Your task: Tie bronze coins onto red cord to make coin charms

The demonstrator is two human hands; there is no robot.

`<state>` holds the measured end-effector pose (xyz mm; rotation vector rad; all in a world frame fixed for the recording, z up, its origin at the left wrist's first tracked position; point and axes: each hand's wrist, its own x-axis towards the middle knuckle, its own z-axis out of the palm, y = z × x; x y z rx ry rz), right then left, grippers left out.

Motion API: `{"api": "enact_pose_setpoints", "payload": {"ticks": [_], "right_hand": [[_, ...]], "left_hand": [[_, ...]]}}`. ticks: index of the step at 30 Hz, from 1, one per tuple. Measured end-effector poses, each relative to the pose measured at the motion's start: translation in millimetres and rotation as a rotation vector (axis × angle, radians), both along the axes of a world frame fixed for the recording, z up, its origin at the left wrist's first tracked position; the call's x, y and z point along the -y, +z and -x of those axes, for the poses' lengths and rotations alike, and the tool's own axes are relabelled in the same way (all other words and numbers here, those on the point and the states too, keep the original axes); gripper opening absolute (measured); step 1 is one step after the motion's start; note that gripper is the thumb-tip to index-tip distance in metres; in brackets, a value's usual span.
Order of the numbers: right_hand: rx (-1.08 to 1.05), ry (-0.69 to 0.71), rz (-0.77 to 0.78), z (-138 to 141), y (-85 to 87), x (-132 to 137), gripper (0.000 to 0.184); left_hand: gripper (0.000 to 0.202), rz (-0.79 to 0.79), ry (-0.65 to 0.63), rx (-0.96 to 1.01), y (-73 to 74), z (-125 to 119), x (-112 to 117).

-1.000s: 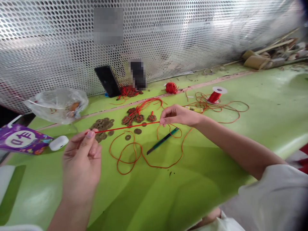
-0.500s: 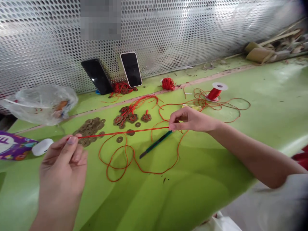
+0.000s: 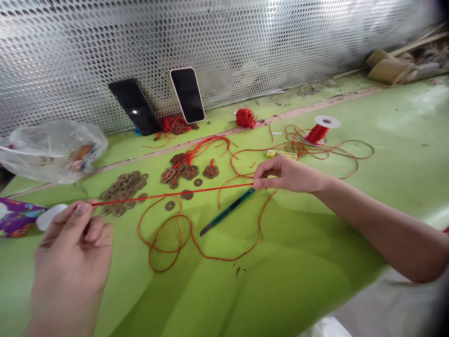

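Observation:
A red cord is stretched taut above the green table, pinched at its two ends. My left hand is closed on the left end with thumb and forefinger. At the other end my right hand pinches the cord, just over the handle end of a green utility knife. Slack cord lies in loops on the table under the stretch. Behind it sit a pile of bronze-coloured coins with holes and several coin clusters tied with red cord. Loose single coins lie beneath the taut line.
A cord spool stands at the right among tangled cord, beside a yellow lighter. Two phones lean on the perforated metal wall. A red cord ball, a plastic bag and a purple packet are also there.
My left hand has moved left and slightly down, and my right hand a little to the right, so the taut span is longer. The view has shifted slightly too.

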<state>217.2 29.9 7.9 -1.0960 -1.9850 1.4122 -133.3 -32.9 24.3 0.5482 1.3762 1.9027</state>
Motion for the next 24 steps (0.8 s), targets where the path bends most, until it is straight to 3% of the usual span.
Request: {"api": "enact_pose_setpoints", "payload": {"ticks": [24], "right_hand": [[0.065, 0.01, 0.032, -1.2, -5.1, -2.0, 0.028]], "left_hand": [[0.028, 0.038, 0.03, 0.035, 1.8, -2.1, -3.6]]}}
